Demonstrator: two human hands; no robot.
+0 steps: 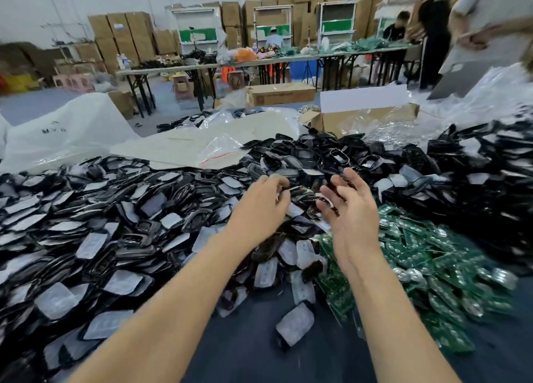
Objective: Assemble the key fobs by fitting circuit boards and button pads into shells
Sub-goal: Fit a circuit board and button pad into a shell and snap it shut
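Now my left hand [259, 206] pinches a black shell [292, 188] above the heap of shells [115, 224], its long axis pointing rightward at my right hand [350, 209], which hangs just beside it with fingers loose and spread, seemingly holding nothing. Green circuit boards [432, 261] lie further right, nearest that hand.

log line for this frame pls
step: picking parts | left hand: pinches black shell | right hand: open above shell pile | green circuit boards: heaped at right
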